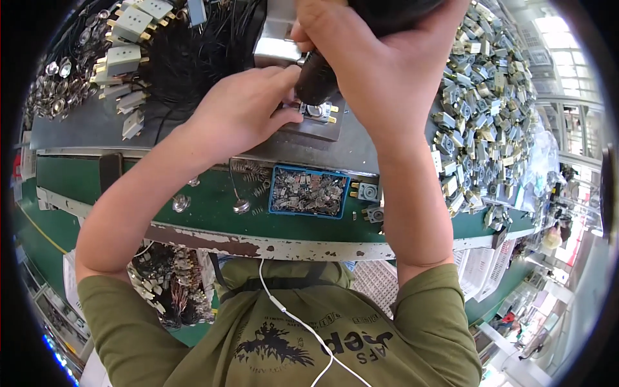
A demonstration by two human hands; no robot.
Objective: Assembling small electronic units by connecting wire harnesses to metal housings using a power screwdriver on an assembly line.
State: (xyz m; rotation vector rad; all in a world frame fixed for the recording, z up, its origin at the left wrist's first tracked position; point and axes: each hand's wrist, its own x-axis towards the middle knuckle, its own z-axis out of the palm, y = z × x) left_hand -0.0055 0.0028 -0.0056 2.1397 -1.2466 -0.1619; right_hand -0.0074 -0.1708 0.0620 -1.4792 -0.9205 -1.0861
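Note:
My left hand [248, 106] reaches to the work block [309, 132], its thumb and fingers curled together at the left side of a small switch-like part [316, 111] with brass prongs. Whatever those fingertips pinch is hidden. Above and to the right, my right hand [380, 55] is closed around a black, rounded handheld tool [316, 80]. The tool's blunt lower end hangs just over the part and covers some of it; I cannot tell whether they touch. Much of the tool is behind my right hand or beyond the upper edge.
A blue tray [274, 209] of small metal pieces lies near the front edge, beside springs [250, 171] and loose switch-like parts [366, 191]. Black wires [184, 64] and white-topped parts [132, 22] crowd the left. A large heap of similar parts [480, 109] covers the right.

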